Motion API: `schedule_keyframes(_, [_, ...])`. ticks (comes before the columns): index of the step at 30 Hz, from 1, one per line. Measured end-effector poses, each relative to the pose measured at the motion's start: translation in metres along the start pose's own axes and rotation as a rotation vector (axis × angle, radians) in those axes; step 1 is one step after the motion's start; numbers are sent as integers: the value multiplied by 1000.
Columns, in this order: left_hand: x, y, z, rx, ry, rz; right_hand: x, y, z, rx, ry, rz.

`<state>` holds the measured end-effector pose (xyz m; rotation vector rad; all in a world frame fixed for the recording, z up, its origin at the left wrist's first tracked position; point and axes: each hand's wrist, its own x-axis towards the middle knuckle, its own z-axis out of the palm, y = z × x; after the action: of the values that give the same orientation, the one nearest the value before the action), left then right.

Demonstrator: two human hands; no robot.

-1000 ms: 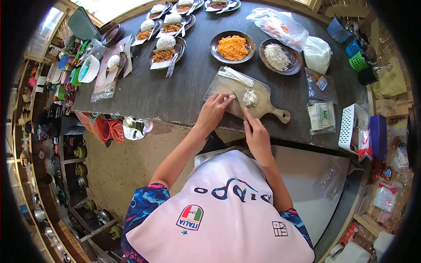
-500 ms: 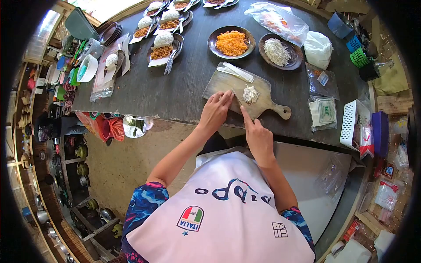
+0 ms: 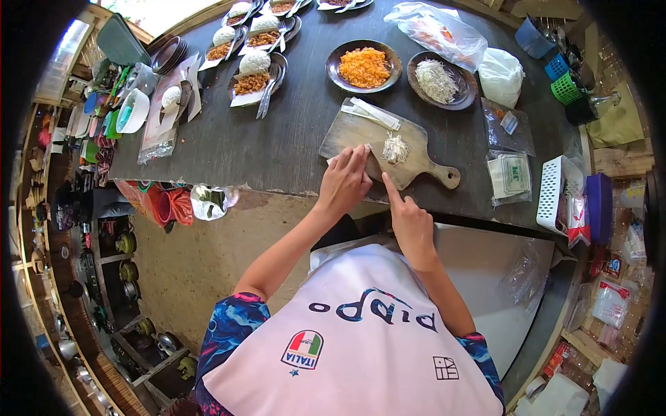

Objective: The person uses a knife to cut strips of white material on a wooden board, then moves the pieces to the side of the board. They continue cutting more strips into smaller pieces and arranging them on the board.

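Note:
My left hand (image 3: 345,179) is at the near edge of a wooden cutting board (image 3: 423,139), fingertips bunched together on a pale vegetable strip (image 3: 368,146) that they mostly cover. My right hand (image 3: 411,222) grips a knife (image 3: 377,161), its index finger stretched along the tool; the handle is hidden in the palm. The thin blade sits beside my left fingertips. A small heap of white shreds (image 3: 395,148) rests on the board to the right of the blade. Longer white sticks (image 3: 374,113) lie along the board's far edge.
Beyond the board stand a bowl of orange shreds (image 3: 365,68) and a plate of white shreds (image 3: 436,80). Several plates with rice (image 3: 254,64) and forks are at the back left. Plastic bags (image 3: 501,77) and a white basket (image 3: 551,194) are on the right.
The view has shifted slightly. Both hands stay at the board in nearly the same places, and the blade shows less clearly now.

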<state>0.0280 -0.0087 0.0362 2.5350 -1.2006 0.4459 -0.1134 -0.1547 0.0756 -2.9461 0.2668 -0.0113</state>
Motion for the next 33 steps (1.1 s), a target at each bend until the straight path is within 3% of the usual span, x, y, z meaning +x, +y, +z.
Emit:
schedule_keyframes(20, [-4,-4,7,-50,3,-22,9,-4,12,31,20,21])
schedule_keyframes(23, [-5,0,6,-64,-16,-36,25,-5,22,70,98,-7])
schedule_keyframes(29, [-6,2,4,-69,-1,-47,-11,-1,2,45,-3,56])
schedule_keyframes(33, [-6,2,8,-73,22,-41,-2,-1,2,81,69,41])
